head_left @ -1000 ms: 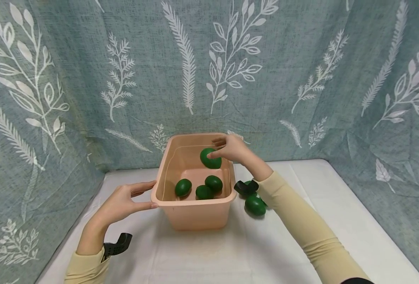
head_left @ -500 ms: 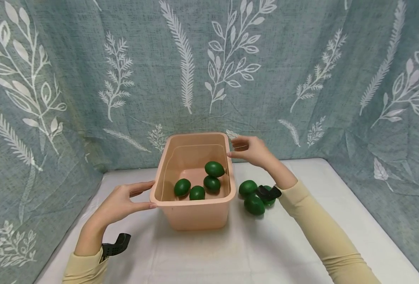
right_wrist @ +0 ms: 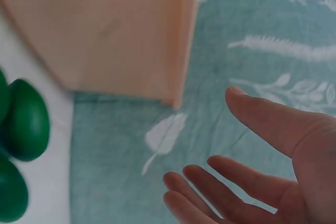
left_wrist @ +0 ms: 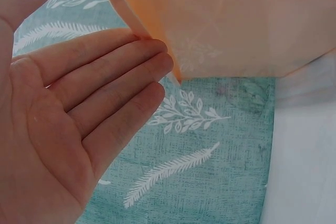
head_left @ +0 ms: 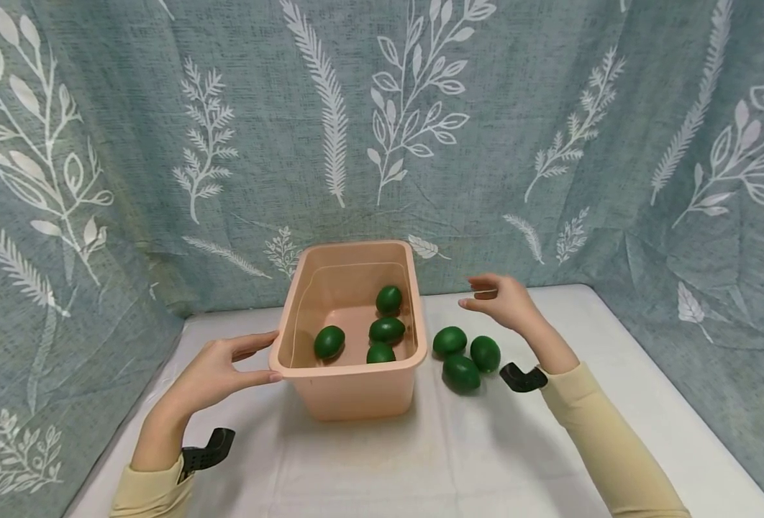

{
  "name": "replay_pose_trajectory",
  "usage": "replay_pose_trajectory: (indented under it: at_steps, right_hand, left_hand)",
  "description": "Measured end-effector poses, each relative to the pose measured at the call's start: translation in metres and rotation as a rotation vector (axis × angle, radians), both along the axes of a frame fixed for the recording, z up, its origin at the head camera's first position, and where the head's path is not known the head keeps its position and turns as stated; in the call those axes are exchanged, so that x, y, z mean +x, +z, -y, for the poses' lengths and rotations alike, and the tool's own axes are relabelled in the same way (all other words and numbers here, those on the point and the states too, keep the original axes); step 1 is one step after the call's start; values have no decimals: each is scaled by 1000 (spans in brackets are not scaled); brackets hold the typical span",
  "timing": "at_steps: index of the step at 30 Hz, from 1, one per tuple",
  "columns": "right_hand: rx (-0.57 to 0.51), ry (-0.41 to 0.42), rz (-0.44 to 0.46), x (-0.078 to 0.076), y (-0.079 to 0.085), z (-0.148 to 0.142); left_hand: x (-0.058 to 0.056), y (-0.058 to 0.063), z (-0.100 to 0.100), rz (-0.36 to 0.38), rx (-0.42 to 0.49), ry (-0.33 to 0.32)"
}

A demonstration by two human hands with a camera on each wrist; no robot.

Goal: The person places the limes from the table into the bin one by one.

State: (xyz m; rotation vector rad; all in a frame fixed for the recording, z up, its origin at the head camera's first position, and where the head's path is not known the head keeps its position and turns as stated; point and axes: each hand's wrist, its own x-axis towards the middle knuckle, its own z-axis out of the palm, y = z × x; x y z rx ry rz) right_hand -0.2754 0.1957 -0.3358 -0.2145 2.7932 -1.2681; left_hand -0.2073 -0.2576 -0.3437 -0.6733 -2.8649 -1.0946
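Right hand [head_left: 501, 302]: appears raised off the table; fingers a little bent, thumb and fingertips parted by a wide gap; holds nothing; fingertips point left, toward the bin.
Outer oval [head_left: 485, 354]: smooth, green; lies below the right hand, on the side toward the person; long axis runs roughly toward and away from the person.
Rear oval [head_left: 449, 342]: below and left of the same hand, just past the line of its fingertips; long axis lies mostly left to right.
Front oval [head_left: 461, 373]: farthest of the three from that hand, toward the person and slightly left; long axis slopes down to the right.
Governing relation: the three loose ovals sit below and bodyward of the right hand, apart from its fingers; the right wrist view puts two at its left edge; this hand is clearly the nearer one, as the bin stands between them and the left hand; contact among the three cannot be told.
Bin [head_left: 356, 396]: left of the right hand and of the loose ovals; upright, long side running away from the person.
Bin ovals [head_left: 387, 330]: four; three along the bin's right side, one apart, nearer the left hand.
Left hand [head_left: 216, 367]: fingers straight, thumb apart; tips touch the bin's left rim and near corner; lifts nothing.
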Motion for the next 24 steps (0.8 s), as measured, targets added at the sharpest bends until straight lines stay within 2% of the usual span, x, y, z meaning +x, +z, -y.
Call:
replay_pose_trajectory:
  at_steps: [14, 24]
  right_hand:
    - [52, -89, 39, 7, -57, -32]
    - [62, -139, 72, 12, -89, -38]
  left_hand:
    - [0, 0, -1, -11, -5, 8]
    - [1, 1, -2, -17, -10, 14]
